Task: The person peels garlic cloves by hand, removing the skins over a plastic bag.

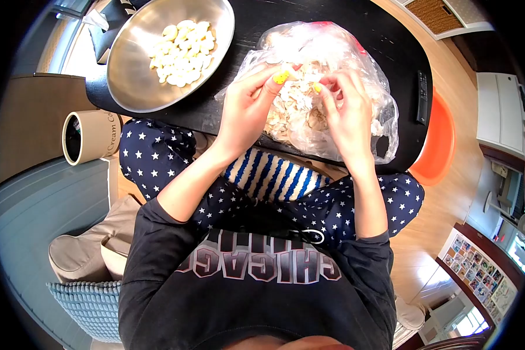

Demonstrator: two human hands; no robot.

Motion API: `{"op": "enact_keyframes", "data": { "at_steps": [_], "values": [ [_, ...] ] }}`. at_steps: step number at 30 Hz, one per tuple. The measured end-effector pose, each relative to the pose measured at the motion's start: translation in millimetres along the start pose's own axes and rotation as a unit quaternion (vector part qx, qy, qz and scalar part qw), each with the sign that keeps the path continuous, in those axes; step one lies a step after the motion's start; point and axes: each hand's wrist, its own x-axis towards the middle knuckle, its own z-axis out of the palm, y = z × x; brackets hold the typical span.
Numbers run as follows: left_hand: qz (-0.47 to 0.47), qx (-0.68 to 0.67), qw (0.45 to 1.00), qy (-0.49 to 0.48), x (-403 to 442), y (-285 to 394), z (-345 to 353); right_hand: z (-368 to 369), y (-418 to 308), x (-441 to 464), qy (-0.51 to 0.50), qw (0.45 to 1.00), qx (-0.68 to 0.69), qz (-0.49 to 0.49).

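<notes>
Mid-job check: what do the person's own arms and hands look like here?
The left hand and right hand wear no gloves; both thumbnails are yellow, the left one dotted dark. The forearms are bare, with no watch or bracelet visible. The black sleeves are loose and roughly elbow-length.

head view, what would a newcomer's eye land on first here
Probably the shiny metal bowl of pale pieces, at the left of the black table. Next, the left hand and right hand, with yellow thumbnails, over the clear plastic bag of pale flaky scraps. A bright orange object stands out past the table's right edge.
</notes>
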Motion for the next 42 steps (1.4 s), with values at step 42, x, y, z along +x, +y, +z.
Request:
{"op": "enact_keyframes", "data": {
  "at_steps": [42],
  "values": [
    [-0.158,-0.227,0.961,0.026,-14,-2,14,19,-12,-5,0.2,0.929,0.01,-0.312]
  ]
}}
